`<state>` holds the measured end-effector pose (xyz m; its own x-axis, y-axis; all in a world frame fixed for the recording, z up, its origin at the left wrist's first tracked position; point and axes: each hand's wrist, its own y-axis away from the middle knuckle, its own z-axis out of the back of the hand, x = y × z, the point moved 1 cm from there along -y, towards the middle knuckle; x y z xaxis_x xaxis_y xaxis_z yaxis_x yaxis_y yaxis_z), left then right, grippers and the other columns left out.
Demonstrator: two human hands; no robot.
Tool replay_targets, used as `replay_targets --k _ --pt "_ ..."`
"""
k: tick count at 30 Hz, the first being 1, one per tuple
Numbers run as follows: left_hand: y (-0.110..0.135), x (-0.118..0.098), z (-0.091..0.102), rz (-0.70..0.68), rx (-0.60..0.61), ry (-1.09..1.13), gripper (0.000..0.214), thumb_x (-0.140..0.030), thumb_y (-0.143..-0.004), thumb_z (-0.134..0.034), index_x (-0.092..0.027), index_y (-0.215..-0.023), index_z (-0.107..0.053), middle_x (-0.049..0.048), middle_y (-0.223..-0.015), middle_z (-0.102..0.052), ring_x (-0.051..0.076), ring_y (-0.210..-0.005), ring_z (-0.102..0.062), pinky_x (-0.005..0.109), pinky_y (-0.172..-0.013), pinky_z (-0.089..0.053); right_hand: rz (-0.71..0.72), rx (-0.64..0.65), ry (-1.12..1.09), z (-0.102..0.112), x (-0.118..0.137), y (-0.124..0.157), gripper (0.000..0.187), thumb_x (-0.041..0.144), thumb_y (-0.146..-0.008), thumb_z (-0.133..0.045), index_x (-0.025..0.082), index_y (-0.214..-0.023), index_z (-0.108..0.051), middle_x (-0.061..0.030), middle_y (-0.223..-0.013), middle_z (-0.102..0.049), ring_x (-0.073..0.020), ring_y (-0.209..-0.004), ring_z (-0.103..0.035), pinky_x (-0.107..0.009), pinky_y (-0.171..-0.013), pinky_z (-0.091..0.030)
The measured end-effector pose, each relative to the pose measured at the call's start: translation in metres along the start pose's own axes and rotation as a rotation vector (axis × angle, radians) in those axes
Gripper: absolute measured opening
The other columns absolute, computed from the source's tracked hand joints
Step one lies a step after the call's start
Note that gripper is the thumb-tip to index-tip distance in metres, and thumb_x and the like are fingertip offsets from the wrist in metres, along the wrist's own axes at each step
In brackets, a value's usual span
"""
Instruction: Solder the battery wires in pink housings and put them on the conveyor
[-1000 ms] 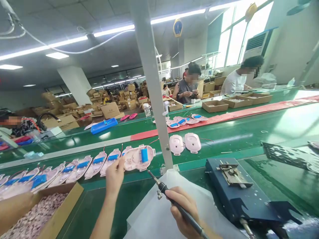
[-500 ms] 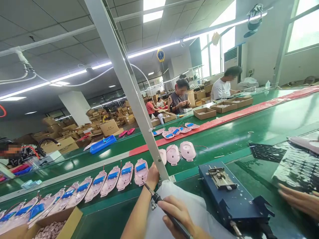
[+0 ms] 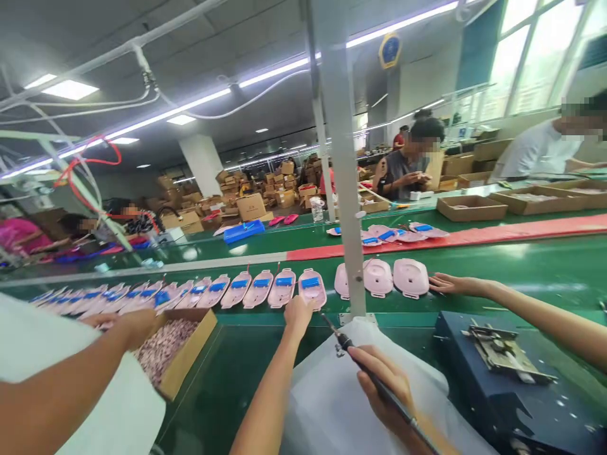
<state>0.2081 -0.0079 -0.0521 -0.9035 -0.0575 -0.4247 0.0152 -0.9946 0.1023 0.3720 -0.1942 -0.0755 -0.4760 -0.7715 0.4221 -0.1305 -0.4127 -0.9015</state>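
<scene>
At the lower edge of a pink plastic shell [image 3: 318, 299] with a blue battery pack on it, my left hand [image 3: 298, 314] has its fingers closed. The shell lies at the right end of a row of like shells [image 3: 239, 291]. My right hand [image 3: 386, 376] is wrapped round a black pen-shaped tool [image 3: 374, 379] with a thin metal tip and a hose or cable at its rear. The tip points up and left, close to my left hand, apart from the shell as far as I can see. White cloth or film [image 3: 327, 392] lies under my right hand.
A grey post [image 3: 348, 189] rises just ahead. On the right, a co-worker's hand [image 3: 448, 284] touches a plain pink shell [image 3: 410, 278] above a dark blue machine [image 3: 467, 379]. At left, another co-worker's arm [image 3: 85, 385] reaches over a carton [image 3: 192, 354] of small pink parts.
The view has turned left. My left hand has come out from behind the post to the shell's lower edge. The right co-worker's hand has moved to the shells; a left co-worker's arm has appeared.
</scene>
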Motion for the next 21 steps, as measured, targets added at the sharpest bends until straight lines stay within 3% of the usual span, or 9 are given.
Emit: replay_targets --k 4,8,12,17,21 --pt "-0.017 0.004 -0.018 0.177 0.047 0.409 0.030 -0.039 -0.104 -0.066 -0.012 -0.116 -0.070 0.0066 -0.103 -0.075 0.017 -0.085 -0.073 0.034 -0.079 -0.063 0.015 -0.024 0.026 -0.001 -0.005 0.003 0.034 0.025 -0.100 -0.062 0.033 -0.129 -0.078 -0.0063 -0.087 -0.081 -0.0271 -0.064 -0.080 -0.034 -0.053 -0.068" --pt "-0.021 0.003 -0.030 0.294 0.055 0.713 0.033 -0.037 -0.103 -0.067 -0.014 -0.127 -0.066 0.0084 -0.115 -0.071 0.018 -0.092 -0.072 0.035 -0.079 -0.064 -0.001 -0.020 0.058 0.000 -0.005 0.006 0.034 0.024 -0.100 -0.062 0.034 -0.128 -0.077 -0.0067 -0.088 -0.081 -0.0276 -0.063 -0.079 -0.035 -0.049 -0.066" --pt "-0.019 -0.009 -0.035 0.383 0.076 0.875 0.035 -0.036 -0.102 -0.068 -0.014 -0.129 -0.065 0.0098 -0.120 -0.070 0.020 -0.098 -0.071 0.038 -0.083 -0.064 -0.021 0.030 0.061 -0.001 -0.003 0.006 0.035 0.026 -0.100 -0.062 0.038 -0.129 -0.077 -0.0066 -0.086 -0.080 -0.0294 -0.060 -0.078 -0.038 -0.045 -0.064" --pt "-0.018 -0.014 -0.018 0.372 0.087 0.958 0.035 -0.037 -0.102 -0.069 -0.014 -0.128 -0.066 0.0101 -0.121 -0.070 0.021 -0.100 -0.071 0.038 -0.084 -0.064 -0.016 0.026 0.082 0.000 0.005 0.001 0.037 0.027 -0.103 -0.057 0.041 -0.133 -0.074 -0.0067 -0.081 -0.077 -0.0292 -0.057 -0.077 -0.039 -0.045 -0.062" --pt "-0.010 0.017 0.011 0.206 0.069 0.931 0.030 -0.039 -0.102 -0.068 -0.014 -0.120 -0.068 0.0070 -0.110 -0.071 0.018 -0.090 -0.071 0.034 -0.078 -0.062 0.001 0.017 0.077 0.002 0.006 0.000 0.028 0.032 -0.105 -0.058 0.034 -0.126 -0.077 -0.0059 -0.082 -0.078 -0.0240 -0.057 -0.075 -0.032 -0.046 -0.061"
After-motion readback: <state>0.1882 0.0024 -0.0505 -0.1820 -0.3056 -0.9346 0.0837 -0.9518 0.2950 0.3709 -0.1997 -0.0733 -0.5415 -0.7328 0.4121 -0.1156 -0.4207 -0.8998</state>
